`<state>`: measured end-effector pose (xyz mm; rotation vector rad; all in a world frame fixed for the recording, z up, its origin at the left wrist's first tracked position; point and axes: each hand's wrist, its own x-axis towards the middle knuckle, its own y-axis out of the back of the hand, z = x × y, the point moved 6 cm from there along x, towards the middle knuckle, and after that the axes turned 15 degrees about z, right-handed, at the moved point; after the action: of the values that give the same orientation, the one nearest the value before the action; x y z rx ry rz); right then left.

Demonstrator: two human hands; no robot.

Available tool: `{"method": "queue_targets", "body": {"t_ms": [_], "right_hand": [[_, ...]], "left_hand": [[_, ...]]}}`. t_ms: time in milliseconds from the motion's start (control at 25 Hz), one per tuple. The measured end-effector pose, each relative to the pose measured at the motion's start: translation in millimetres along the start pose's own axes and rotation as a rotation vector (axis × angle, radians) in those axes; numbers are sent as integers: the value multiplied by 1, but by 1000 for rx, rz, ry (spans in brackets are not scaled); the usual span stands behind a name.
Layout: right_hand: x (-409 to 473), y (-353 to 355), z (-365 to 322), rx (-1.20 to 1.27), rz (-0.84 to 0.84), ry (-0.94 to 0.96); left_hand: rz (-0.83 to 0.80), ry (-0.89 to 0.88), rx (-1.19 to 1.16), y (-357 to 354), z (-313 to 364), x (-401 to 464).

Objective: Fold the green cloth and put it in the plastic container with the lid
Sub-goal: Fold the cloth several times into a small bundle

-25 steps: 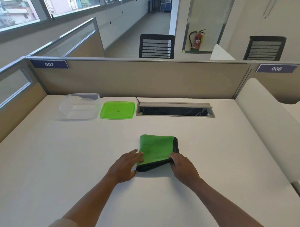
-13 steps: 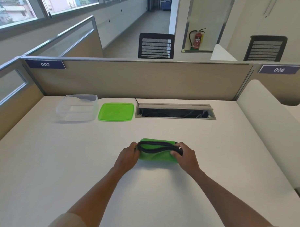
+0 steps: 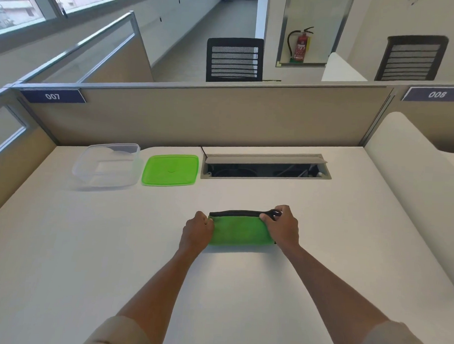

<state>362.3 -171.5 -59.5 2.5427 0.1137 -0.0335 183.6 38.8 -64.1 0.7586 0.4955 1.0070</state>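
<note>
White desk (image 3: 89, 244): left hand (image 3: 197, 230) and right hand (image 3: 280, 226), both pinching the green cloth (image 3: 238, 230), are completing another fold, leaving it compact enough for the open plastic container (image 3: 106, 165)

both forearms are reaching forward, sleeves rolled back. left hand (image 3: 197, 231) and right hand (image 3: 282, 229) are gripping with fingers (image 3: 266, 219) curled shut, knuckles up.

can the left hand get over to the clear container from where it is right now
Probably yes. The left hand grips the green cloth, and only bare desk lies between it and the clear container, far-left.
</note>
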Motion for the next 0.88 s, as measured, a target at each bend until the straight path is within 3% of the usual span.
{"method": "queue_targets", "body": {"t_ms": [120, 240, 280, 360, 640, 760, 880], "right_hand": [[4, -7, -1, -59, 33, 43], [6, -10, -1, -68, 71, 59], [6, -10, -1, -66, 87, 56], [2, -9, 0, -98, 117, 77], [-10, -2, -17, -393, 185, 387], [-23, 7, -5, -397, 214, 317], [-30, 6, 13, -337, 131, 110]], "left_hand": [[137, -64, 17, 3, 8, -3], [344, -634, 169, 6, 38, -21], [313, -800, 221, -1, 44, -29], [194, -965, 336, -17, 46, -42], [6, -818, 519, -43, 36, -40], [-12, -726, 507, -46, 40, -37], [-36, -648, 441, -48, 39, -34]]}}
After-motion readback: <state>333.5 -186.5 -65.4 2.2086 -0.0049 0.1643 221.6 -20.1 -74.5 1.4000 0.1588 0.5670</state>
